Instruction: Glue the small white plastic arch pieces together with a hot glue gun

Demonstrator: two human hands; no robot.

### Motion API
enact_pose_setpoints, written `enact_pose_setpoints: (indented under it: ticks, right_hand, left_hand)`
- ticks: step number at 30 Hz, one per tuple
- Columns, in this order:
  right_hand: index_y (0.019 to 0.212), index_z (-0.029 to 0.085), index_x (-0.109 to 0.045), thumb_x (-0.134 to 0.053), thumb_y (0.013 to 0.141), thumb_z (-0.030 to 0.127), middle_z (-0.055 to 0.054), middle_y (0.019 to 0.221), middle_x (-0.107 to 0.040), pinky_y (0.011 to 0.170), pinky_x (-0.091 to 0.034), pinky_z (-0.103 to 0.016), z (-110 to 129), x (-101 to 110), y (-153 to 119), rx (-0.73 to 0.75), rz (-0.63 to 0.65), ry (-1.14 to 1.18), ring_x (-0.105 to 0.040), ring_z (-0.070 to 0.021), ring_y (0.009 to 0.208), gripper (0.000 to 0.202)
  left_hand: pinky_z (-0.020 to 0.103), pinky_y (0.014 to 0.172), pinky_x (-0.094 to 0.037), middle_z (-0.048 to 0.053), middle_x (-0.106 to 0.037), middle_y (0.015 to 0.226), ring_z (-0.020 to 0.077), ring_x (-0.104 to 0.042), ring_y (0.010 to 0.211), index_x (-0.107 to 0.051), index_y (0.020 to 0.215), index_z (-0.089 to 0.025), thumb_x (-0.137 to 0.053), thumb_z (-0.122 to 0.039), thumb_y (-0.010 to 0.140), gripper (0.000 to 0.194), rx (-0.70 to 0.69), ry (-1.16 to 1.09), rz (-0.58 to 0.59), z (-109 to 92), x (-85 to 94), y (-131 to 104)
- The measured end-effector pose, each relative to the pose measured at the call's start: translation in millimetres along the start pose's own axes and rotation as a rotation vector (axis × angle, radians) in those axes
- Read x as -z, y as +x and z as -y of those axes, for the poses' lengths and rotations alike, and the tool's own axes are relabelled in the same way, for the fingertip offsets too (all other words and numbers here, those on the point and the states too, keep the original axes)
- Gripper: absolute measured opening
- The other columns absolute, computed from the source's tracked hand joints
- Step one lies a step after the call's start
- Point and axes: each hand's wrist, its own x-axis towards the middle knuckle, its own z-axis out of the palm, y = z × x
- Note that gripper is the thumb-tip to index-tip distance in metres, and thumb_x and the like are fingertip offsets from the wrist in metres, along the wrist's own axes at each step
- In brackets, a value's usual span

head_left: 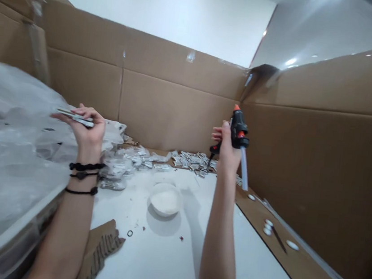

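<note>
My right hand (227, 149) is closed around a black hot glue gun (239, 123). Its orange nozzle points up, and a translucent glue stick (244, 169) sticks out of its back end. At the left, my left hand (89, 125) pinches a few thin, flat, silvery pieces (75, 117) whose exact kind I cannot make out. Those pieces reach toward a blurred clear plastic bag (19, 87), and I cannot tell if the hand touches it. A white bowl (165, 199) stands on the white table between my forearms.
Plastic bags fill a white bin (6, 244) at left. Bagged silvery pieces (118, 167) and loose ones (192, 160) lie along the table's back. Torn cardboard (99, 249) and a small black ring (130, 233) lie in front. White oval pieces (292, 245) rest at right. Cardboard walls (176, 106) enclose the table.
</note>
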Motion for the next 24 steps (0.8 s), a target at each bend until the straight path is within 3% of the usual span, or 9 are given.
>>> enact_pose_setpoints:
  ticks: [5,9,12,14,16,18,21,24]
  right_hand:
    - [0.092,0.012,-0.06,-0.051,0.076,0.061,-0.006,0.08,-0.063,0.056,-0.045,-0.023,-0.3,1.2,-0.2,0.001,0.054,-0.07,-0.056,-0.01,0.062,0.052]
    - [0.093,0.013,-0.059,-0.049,0.077,0.062,-0.005,0.081,-0.063,0.055,-0.043,-0.022,1.0,2.9,-0.9,0.013,0.063,-0.099,-0.055,-0.0094,0.062,0.053]
    - [0.092,0.014,-0.06,-0.05,0.076,0.063,-0.004,0.079,-0.062,0.054,-0.042,-0.022,0.5,3.4,-0.6,0.014,0.043,-0.071,-0.054,-0.0088,0.06,0.052]
    - [0.089,0.015,-0.06,-0.051,0.075,0.062,-0.002,0.078,-0.061,0.054,-0.041,-0.022,-0.4,3.5,-0.4,0.017,0.037,-0.04,-0.053,-0.0083,0.059,0.05]
    - [0.087,0.015,-0.059,-0.052,0.075,0.06,-0.002,0.077,-0.06,0.053,-0.041,-0.022,-1.1,3.7,-0.4,0.015,0.035,-0.024,-0.052,-0.0079,0.058,0.048]
    - [0.086,0.015,-0.059,-0.053,0.075,0.059,-0.002,0.076,-0.06,0.052,-0.04,-0.021,-1.3,4.2,-0.7,0.005,0.029,-0.029,-0.051,-0.0077,0.057,0.046]
    - [0.084,0.015,-0.059,-0.052,0.076,0.058,-0.003,0.077,-0.06,0.051,-0.039,-0.021,-0.9,5.0,-1.6,-0.005,0.023,-0.044,-0.05,-0.0077,0.057,0.045]
    - [0.081,0.015,-0.059,-0.052,0.077,0.056,-0.003,0.077,-0.059,0.049,-0.037,-0.021,-0.4,6.1,-2.4,0.003,0.039,-0.06,-0.049,-0.0076,0.057,0.042]
  left_hand:
    - [0.012,0.05,-0.035,-0.01,-0.044,0.045,0.0027,-0.039,0.043,-0.05,0.091,-0.018,-0.017,-0.059,0.09,0.052,0.077,0.168,0.041,20.7,-3.0,-3.5]
    - [0.014,0.046,-0.03,-0.008,-0.042,0.049,0.0034,-0.038,0.041,-0.055,0.088,-0.018,-0.03,-0.042,0.096,0.036,0.143,0.636,0.083,46.6,-7.3,-13.7]
    - [0.017,0.041,-0.031,-0.005,-0.049,0.056,0.0058,-0.043,0.043,-0.058,0.084,-0.017,-0.047,-0.032,0.089,0.02,0.096,1.035,0.08,67.1,-5.8,-23.8]
    - [0.019,0.04,-0.031,-0.002,-0.051,0.058,0.0071,-0.044,0.043,-0.061,0.077,-0.016,-0.044,-0.034,0.09,0.028,0.122,1.295,0.13,78.6,-1.3,-30.9]
    - [0.021,0.04,-0.03,0.001,-0.052,0.055,0.0084,-0.044,0.042,-0.061,0.067,-0.015,-0.033,-0.04,0.093,0.045,0.277,1.549,0.244,87.1,6.3,-37.1]
    - [0.022,0.041,-0.028,0.001,-0.048,0.047,0.0089,-0.039,0.04,-0.056,0.055,-0.016,-0.032,-0.045,0.091,0.053,0.483,1.764,0.461,93.4,17.7,-41.7]
    - [0.024,0.04,-0.02,-0.004,-0.033,0.039,0.0078,-0.027,0.037,-0.047,0.044,-0.017,-0.05,-0.052,0.079,0.049,0.737,1.925,0.848,103.9,40.7,-47.9]
    - [0.023,0.042,-0.024,-0.004,-0.038,0.041,0.009,-0.032,0.039,-0.058,0.052,-0.017,-0.055,-0.048,0.073,0.037,0.865,1.93,1.037,118.5,63.3,-58.6]
